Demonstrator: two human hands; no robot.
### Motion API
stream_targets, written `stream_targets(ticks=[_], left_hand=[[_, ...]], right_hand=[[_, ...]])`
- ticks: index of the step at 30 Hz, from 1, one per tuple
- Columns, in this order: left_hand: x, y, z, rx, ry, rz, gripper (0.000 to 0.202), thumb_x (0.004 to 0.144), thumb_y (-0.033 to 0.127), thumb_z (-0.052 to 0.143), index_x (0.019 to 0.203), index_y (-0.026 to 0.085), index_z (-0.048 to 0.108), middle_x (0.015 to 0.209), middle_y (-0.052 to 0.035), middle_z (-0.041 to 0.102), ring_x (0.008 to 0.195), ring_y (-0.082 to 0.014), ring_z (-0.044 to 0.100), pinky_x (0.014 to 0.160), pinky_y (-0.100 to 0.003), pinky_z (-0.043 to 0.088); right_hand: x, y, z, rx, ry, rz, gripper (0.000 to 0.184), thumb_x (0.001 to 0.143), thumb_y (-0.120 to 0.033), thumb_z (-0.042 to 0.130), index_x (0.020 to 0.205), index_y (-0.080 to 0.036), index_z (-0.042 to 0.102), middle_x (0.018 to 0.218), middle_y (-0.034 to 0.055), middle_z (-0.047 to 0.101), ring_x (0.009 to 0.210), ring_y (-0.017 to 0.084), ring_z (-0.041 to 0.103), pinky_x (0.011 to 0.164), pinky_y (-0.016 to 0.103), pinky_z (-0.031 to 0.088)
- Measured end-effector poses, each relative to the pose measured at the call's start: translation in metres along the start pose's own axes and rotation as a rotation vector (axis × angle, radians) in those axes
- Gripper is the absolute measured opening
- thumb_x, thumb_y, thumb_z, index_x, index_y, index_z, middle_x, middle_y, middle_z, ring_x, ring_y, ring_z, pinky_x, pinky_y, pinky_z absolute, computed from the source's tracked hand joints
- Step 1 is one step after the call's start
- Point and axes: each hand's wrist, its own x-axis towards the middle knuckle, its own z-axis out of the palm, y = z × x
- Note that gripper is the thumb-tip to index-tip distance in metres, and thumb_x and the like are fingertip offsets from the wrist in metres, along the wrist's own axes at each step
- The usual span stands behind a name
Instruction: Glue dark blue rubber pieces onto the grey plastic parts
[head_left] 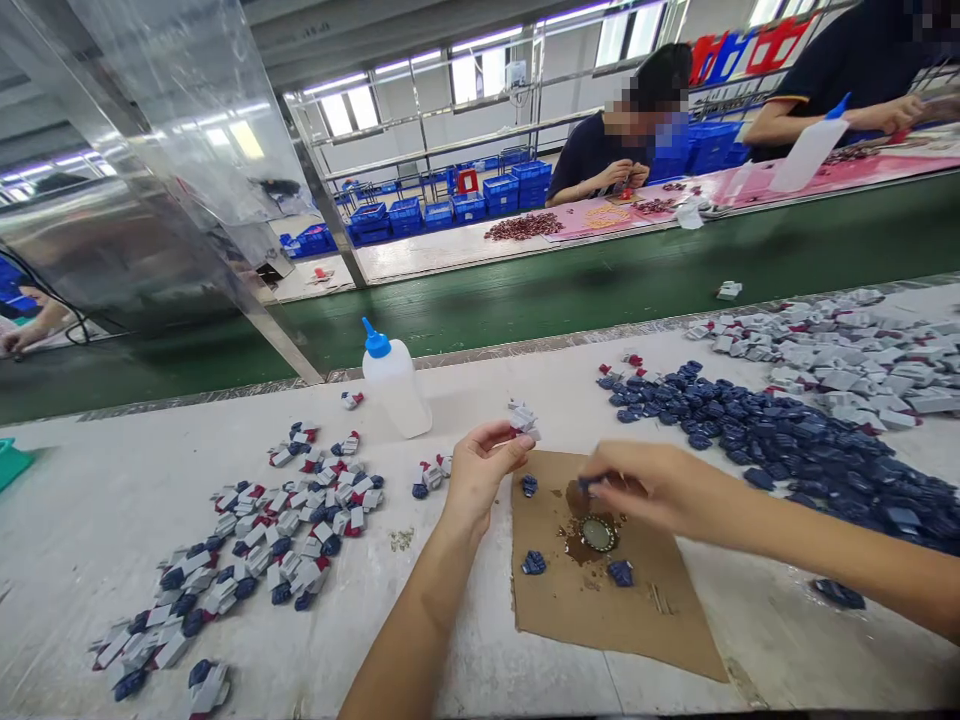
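Observation:
Between the thumb and fingers of my left hand [484, 475] is a small grey and dark red plastic part [523, 418], held up above the table. My right hand [637, 485], slightly blurred, pinches a small dark blue plastic part [589, 484] over a sheet of brown cardboard [555, 610]. Just below those fingers, a bottle cap [598, 534] holding some liquid sits in a wet brown stain. Loose dark blue pieces, one of them a blue part [620, 573], lie around the cap on the cardboard.
Joined grey, red and blue parts [300, 520] spread across the left. A blue-tipped squeeze bottle [397, 390] stands behind my left hand. Piles of dark blue parts [795, 440] and grey parts [847, 350] lie right. Beyond the green conveyor belt [480, 300], co-workers sit at another table.

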Motion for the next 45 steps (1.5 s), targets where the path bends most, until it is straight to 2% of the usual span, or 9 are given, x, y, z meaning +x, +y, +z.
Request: stream_targets(ticks=[3, 6, 21, 31, 36, 38, 41, 43, 45], left_hand=[[-0.003, 0.002, 0.003, -0.012, -0.053, -0.03, 0.039, 0.048, 0.031, 0.088, 0.078, 0.016, 0.069, 0.08, -0.0033, 0.071, 0.077, -0.0163, 0.067, 0.071, -0.028, 0.05], [-0.007, 0.004, 0.005, -0.017, -0.105, -0.054, 0.038, 0.049, 0.031, 0.087, 0.079, 0.016, 0.069, 0.08, -0.0041, 0.072, 0.08, -0.0179, 0.068, 0.069, -0.026, 0.05], [-0.012, 0.006, 0.007, -0.051, -0.185, -0.037, 0.035, 0.051, 0.026, 0.087, 0.076, 0.016, 0.065, 0.071, 0.0004, 0.07, 0.065, -0.0106, 0.064, 0.06, -0.021, 0.049], [-0.009, -0.006, 0.007, 0.07, -0.206, 0.052, 0.031, 0.053, 0.025, 0.086, 0.069, 0.015, 0.061, 0.067, -0.0004, 0.07, 0.062, -0.0106, 0.064, 0.062, -0.021, 0.048], [-0.003, -0.003, 0.004, 0.219, -0.249, 0.036, 0.037, 0.062, 0.028, 0.078, 0.095, 0.017, 0.064, 0.075, -0.0006, 0.067, 0.062, -0.0135, 0.065, 0.055, -0.023, 0.051], [0.001, 0.0, 0.0, 0.212, -0.214, 0.026, 0.038, 0.065, 0.03, 0.074, 0.1, 0.018, 0.062, 0.071, 0.0003, 0.064, 0.051, -0.0114, 0.059, 0.041, -0.02, 0.043], [0.008, 0.008, -0.01, 0.185, -0.102, 0.065, 0.023, 0.067, 0.027, 0.067, 0.087, 0.018, 0.059, 0.076, -0.0008, 0.065, 0.043, -0.0038, 0.045, 0.034, -0.014, 0.024], [0.012, 0.014, -0.017, 0.152, -0.033, 0.095, 0.022, 0.064, 0.024, 0.064, 0.083, 0.018, 0.056, 0.083, -0.0017, 0.067, 0.042, -0.0015, 0.042, 0.035, -0.014, 0.021], [0.015, 0.02, -0.023, 0.121, 0.026, 0.119, 0.021, 0.061, 0.026, 0.061, 0.08, 0.017, 0.054, 0.075, 0.0002, 0.064, 0.039, -0.0012, 0.038, 0.036, -0.015, 0.02]], right_hand=[[0.014, -0.007, -0.016, 0.079, 0.267, 0.071, 0.021, 0.086, -0.038, 0.051, 0.088, -0.021, 0.062, 0.074, 0.0045, 0.067, 0.063, 0.016, 0.062, 0.054, 0.027, 0.049], [0.024, -0.012, -0.021, 0.106, 0.362, 0.07, 0.025, 0.084, -0.044, 0.054, 0.087, -0.021, 0.063, 0.077, 0.0053, 0.069, 0.066, 0.018, 0.063, 0.054, 0.028, 0.05], [0.034, -0.016, -0.021, 0.153, 0.225, 0.042, 0.017, 0.083, -0.034, 0.056, 0.082, -0.02, 0.065, 0.072, 0.0019, 0.068, 0.062, 0.013, 0.062, 0.056, 0.024, 0.048], [0.033, -0.002, -0.011, 0.479, 0.091, 0.197, 0.02, 0.076, -0.037, 0.063, 0.074, -0.018, 0.057, 0.062, 0.0012, 0.063, 0.054, 0.012, 0.058, 0.051, 0.024, 0.048], [0.037, 0.007, 0.015, 0.614, 0.069, 0.255, 0.03, 0.077, -0.047, 0.06, 0.086, -0.017, 0.061, 0.067, 0.0022, 0.066, 0.057, 0.014, 0.061, 0.054, 0.026, 0.051], [0.041, 0.015, 0.019, 0.488, 0.113, 0.219, 0.039, 0.081, -0.05, 0.052, 0.099, -0.017, 0.064, 0.078, 0.0045, 0.069, 0.063, 0.014, 0.063, 0.055, 0.026, 0.051], [0.044, 0.041, 0.006, 0.179, 0.252, 0.239, 0.048, 0.086, -0.052, 0.042, 0.112, -0.018, 0.063, 0.094, 0.0077, 0.07, 0.072, 0.016, 0.065, 0.059, 0.027, 0.052], [0.041, 0.066, -0.011, 0.04, 0.323, 0.307, 0.049, 0.087, -0.052, 0.039, 0.11, -0.016, 0.063, 0.096, 0.0104, 0.069, 0.075, 0.019, 0.064, 0.061, 0.03, 0.051], [0.035, 0.091, -0.027, -0.081, 0.335, 0.358, 0.044, 0.085, -0.05, 0.042, 0.101, -0.017, 0.066, 0.091, 0.0107, 0.069, 0.073, 0.021, 0.062, 0.059, 0.032, 0.047]])
